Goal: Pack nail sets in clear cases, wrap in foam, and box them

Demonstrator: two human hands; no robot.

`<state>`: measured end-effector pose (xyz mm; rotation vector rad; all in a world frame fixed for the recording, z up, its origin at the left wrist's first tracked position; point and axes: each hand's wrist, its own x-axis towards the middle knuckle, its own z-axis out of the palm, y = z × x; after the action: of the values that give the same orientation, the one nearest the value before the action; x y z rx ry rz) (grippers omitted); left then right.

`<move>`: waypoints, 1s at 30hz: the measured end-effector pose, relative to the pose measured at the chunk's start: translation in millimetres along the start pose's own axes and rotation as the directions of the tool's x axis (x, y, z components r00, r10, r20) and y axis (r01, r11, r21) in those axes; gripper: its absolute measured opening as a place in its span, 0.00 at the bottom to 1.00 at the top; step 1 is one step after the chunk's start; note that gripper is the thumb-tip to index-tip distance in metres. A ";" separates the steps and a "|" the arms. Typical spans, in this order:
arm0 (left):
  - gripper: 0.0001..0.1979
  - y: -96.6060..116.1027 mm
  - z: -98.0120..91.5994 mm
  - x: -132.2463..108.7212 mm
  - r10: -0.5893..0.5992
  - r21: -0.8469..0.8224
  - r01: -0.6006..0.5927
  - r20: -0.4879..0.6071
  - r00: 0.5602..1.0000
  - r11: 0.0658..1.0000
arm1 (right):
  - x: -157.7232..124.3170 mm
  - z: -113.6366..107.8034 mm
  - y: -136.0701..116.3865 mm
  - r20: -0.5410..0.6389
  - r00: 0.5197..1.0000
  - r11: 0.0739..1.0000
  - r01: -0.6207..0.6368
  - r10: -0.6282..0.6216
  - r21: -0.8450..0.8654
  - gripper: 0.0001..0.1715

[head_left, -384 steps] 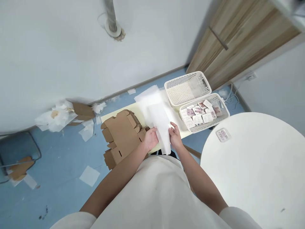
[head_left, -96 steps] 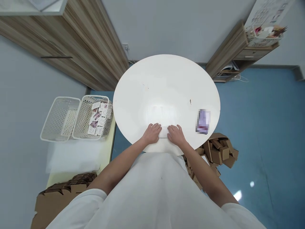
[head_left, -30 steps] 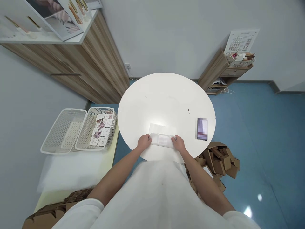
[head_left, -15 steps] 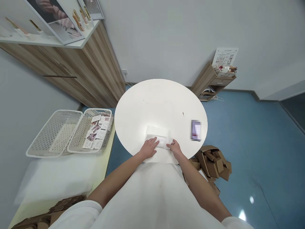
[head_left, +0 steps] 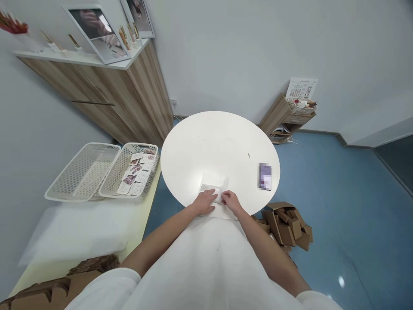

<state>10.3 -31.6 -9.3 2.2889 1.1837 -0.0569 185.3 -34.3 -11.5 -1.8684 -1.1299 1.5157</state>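
Can't fully see wrap (head_left: 219, 192), lower ctr of frame: partly under L hand (head_left: 204, 202) w/ spread fingers, pinched @ rt end by R hand (head_left: 231, 201).

Sheet (head_left: 211, 177), faintly translucent white; folded packet (head_left: 218, 198), white; round table (head_left: 219, 137), plain white but for a few small dark marks; blurred item (head_left: 265, 176), purple and pale lilac with a dark red patch. Two baskets (head_left: 114, 174), off-white, pierced lattice pattern; cards (head_left: 135, 174), white, printed in purple and reddish brown; low table (head_left: 138, 230), pale yellow; cartons (head_left: 293, 226), plain brown. Cabinet (head_left: 148, 86), streaked grey-brown woodgrain; wall (head_left: 226, 51), pale grey; floor (head_left: 322, 193), blue; shirt (head_left: 213, 258), white; dried plant (head_left: 14, 26), red.
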 end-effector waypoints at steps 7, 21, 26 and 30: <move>0.35 6.6 -1.8 -7.1 0.079 0.069 -0.074 -0.076 0.994 0.995 | 2.8 0.5 -4.2 0.095 0.993 0.986 0.080 -0.066 -0.148 0.15; 0.28 6.6 5.7 -9.9 0.039 0.063 -0.037 -0.022 0.999 0.997 | -11.1 1.2 3.0 0.094 0.955 0.690 0.270 -0.282 -0.672 0.32; 0.31 -8.9 17.3 -24.5 -0.410 -0.195 0.377 -0.170 0.896 0.906 | -7.4 17.1 -3.2 0.104 0.964 0.625 0.240 -0.246 -0.743 0.33; 0.33 -23.5 23.3 -28.6 -0.734 -0.547 0.596 -0.052 0.677 0.588 | -5.0 24.3 -5.9 0.146 0.957 0.628 0.274 -0.249 -0.728 0.32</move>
<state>-20.2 -53.6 -31.7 1.3143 1.9156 0.2651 160.2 -38.5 -10.7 -2.0080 -2.1808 0.9595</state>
